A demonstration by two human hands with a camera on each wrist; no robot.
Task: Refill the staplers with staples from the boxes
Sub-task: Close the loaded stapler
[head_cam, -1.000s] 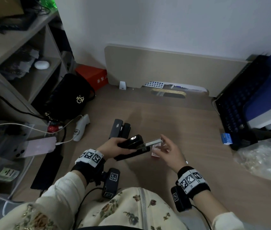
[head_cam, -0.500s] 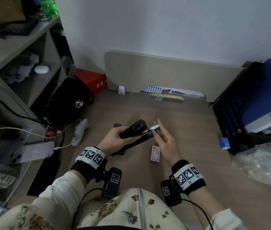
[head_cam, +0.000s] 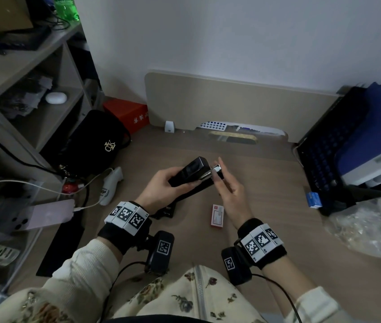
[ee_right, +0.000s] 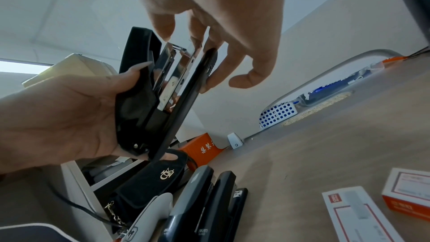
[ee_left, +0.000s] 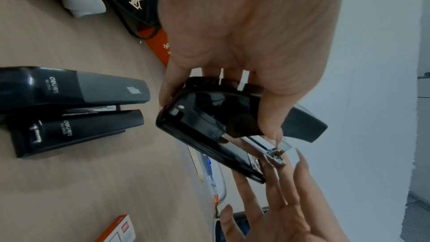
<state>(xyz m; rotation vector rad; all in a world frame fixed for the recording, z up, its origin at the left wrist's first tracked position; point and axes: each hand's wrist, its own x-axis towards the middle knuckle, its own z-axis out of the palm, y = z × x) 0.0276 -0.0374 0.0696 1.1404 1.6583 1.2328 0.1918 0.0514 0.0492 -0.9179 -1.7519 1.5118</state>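
My left hand (head_cam: 161,187) grips a black stapler (head_cam: 191,173) in the air above the desk, front end up and to the right. Its top is hinged open, and the shiny metal magazine (ee_right: 177,73) shows between top and base. The straight fingers of my right hand (head_cam: 229,190) touch the front end of the stapler (ee_left: 209,122) by the magazine tip (ee_left: 274,150). Two more black staplers (ee_left: 69,89) (ee_left: 76,132) lie side by side on the desk. A red-and-white staple box (head_cam: 217,215) lies below the hands. A second staple box (ee_right: 409,190) sits next to it.
A black bag (head_cam: 96,145), a red box (head_cam: 128,113), a white device (head_cam: 112,185) and a pink phone (head_cam: 47,214) on a cable crowd the left. A dark keyboard (head_cam: 324,159), a small blue box (head_cam: 314,199) and a clear plastic bag (head_cam: 371,224) fill the right. A desk divider stands behind.
My left hand has lifted the stapler higher and tipped its front end up. My right hand rose with it, leaving the staple box uncovered on the desk.
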